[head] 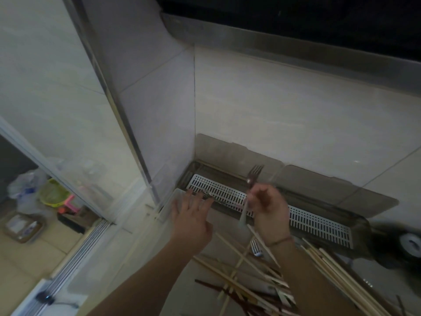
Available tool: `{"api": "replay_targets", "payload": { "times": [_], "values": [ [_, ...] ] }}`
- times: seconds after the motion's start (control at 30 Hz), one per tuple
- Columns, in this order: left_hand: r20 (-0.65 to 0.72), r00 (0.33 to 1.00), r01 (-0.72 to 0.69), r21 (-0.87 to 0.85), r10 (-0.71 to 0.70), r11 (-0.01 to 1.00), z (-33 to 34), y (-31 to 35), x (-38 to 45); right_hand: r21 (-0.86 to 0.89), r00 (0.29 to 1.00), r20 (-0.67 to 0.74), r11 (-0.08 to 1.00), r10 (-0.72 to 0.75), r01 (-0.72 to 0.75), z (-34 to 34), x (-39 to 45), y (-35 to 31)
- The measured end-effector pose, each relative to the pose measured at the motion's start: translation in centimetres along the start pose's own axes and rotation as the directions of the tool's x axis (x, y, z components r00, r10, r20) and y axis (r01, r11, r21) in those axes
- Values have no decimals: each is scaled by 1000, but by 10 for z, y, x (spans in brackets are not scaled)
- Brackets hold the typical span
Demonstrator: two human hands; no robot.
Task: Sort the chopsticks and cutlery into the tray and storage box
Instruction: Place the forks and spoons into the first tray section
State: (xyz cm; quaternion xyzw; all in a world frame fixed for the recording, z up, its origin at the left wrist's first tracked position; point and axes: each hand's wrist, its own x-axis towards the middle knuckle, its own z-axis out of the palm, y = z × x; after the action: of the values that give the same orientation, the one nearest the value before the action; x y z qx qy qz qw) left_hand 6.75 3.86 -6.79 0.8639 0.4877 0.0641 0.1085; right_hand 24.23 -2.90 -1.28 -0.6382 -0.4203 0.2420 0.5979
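Note:
My right hand (267, 210) grips a metal fork (253, 175), tines up, above the white slotted tray (319, 223) that lies inside a long smoky-brown storage box (355, 221) with its lid (307, 179) open against the wall. A pale handle (243, 216) also hangs below this hand. My left hand (191, 215) reaches flat, fingers spread, with its fingertips at the tray's left end, touching a small metal piece there. A heap of pale and dark chopsticks (250, 279) lies on the counter below my hands. Another fork (256, 247) lies among them.
More pale chopsticks (337, 270) lie bundled at the right. A tiled wall corner with a metal strip (127, 133) stands close on the left. A dark round object (410, 244) sits at the right edge. Floor clutter with a green basket (53, 192) shows far left.

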Motion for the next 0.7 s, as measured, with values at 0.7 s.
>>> {"api": "replay_targets", "payload": {
  "times": [0.7],
  "values": [
    [-139, 990, -28, 30, 31, 999, 7, 1, 1, -707, 875, 426, 689, 230, 163, 29, 82, 43]
  ]
}}
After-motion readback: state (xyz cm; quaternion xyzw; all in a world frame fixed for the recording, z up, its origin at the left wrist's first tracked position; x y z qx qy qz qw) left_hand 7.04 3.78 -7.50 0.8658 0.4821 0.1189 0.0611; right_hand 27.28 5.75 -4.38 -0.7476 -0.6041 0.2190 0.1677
